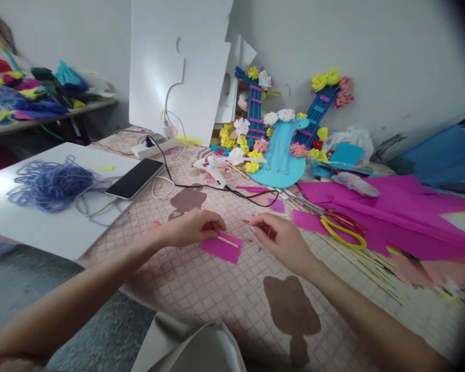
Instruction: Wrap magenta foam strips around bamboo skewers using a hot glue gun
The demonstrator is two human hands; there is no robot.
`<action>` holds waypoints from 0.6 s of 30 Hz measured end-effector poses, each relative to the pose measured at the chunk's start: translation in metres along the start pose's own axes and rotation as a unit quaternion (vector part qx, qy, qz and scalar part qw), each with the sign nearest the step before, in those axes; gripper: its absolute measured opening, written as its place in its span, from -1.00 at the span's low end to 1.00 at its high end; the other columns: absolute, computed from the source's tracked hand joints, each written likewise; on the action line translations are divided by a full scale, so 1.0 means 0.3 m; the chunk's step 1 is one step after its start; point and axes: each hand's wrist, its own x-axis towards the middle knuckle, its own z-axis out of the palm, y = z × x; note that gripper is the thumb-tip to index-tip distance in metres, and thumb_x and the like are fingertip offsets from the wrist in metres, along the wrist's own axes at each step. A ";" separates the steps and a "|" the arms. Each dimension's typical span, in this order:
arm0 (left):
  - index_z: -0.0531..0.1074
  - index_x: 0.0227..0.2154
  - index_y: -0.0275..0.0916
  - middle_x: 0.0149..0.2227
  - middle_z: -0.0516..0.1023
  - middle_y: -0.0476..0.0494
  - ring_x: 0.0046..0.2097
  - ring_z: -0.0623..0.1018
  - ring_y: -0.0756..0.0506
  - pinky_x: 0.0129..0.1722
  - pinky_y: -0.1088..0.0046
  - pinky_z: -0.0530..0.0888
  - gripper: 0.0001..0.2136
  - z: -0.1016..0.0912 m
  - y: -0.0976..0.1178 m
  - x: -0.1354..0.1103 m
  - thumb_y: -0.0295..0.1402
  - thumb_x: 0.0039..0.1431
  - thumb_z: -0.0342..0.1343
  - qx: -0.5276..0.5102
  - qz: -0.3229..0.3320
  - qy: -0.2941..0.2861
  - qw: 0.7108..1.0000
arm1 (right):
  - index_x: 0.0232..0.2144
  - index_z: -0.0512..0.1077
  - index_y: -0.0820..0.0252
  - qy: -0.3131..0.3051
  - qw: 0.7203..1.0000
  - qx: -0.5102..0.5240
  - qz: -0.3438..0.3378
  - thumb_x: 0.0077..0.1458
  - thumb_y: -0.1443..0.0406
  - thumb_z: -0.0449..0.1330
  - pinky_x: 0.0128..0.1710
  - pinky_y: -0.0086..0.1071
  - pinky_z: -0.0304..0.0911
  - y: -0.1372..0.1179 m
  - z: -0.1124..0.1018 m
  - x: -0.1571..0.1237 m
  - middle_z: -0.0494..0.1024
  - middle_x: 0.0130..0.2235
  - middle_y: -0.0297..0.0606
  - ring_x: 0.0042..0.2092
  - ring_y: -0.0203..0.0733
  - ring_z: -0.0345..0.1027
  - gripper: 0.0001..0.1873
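Observation:
My left hand [194,227] is curled over the near left edge of a small magenta paper piece [222,248] lying on the patterned mat, and pinches a thin wooden stick [228,241] that rests across the paper. My right hand [277,235] hovers just right of the paper with its fingers pinched together; what they hold is too small to make out. Both forearms reach in from the bottom of the view.
Yellow-handled scissors [343,230] and a bundle of thin sticks [364,258] lie to the right on magenta sheets [411,217]. A glue gun [213,168], power strip [155,146], phone [134,178] and blue yarn [52,183] on a white board are left. Blue paper guitars [281,155] with flowers stand behind.

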 end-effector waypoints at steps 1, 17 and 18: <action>0.49 -0.22 -0.30 -0.33 0.57 -0.10 -0.34 0.51 0.01 -0.36 0.56 0.38 -0.77 -0.009 -0.007 -0.002 -0.57 0.06 0.04 0.014 0.007 -0.002 1.000 | -0.32 0.40 0.15 -0.006 1.000 -0.009 -0.009 0.14 0.37 0.10 -0.40 -0.41 0.20 0.004 0.006 0.035 0.48 -0.40 -0.35 -0.39 -0.28 0.34 -0.92; 0.51 -0.28 -0.27 -0.30 0.57 -0.14 -0.26 0.52 -0.02 -0.22 0.49 0.42 -0.79 -0.074 -0.081 0.017 -0.60 0.13 0.01 0.027 0.162 -0.059 0.985 | -0.34 0.48 0.28 -0.036 0.994 -0.097 -0.033 0.00 0.17 0.23 -0.37 -0.36 0.13 0.067 0.220 0.646 0.51 -0.40 -0.22 -0.36 -0.15 0.33 -0.74; 0.51 -0.28 -0.27 -0.30 0.57 -0.15 -0.26 0.52 -0.02 -0.22 0.48 0.42 -0.79 -0.078 -0.081 0.021 -0.60 0.13 0.01 0.021 0.171 -0.068 0.983 | -0.35 0.48 0.29 -0.035 0.994 -0.095 -0.030 0.01 0.18 0.21 -0.37 -0.36 0.13 0.063 0.220 0.651 0.51 -0.39 -0.22 -0.35 -0.14 0.33 -0.74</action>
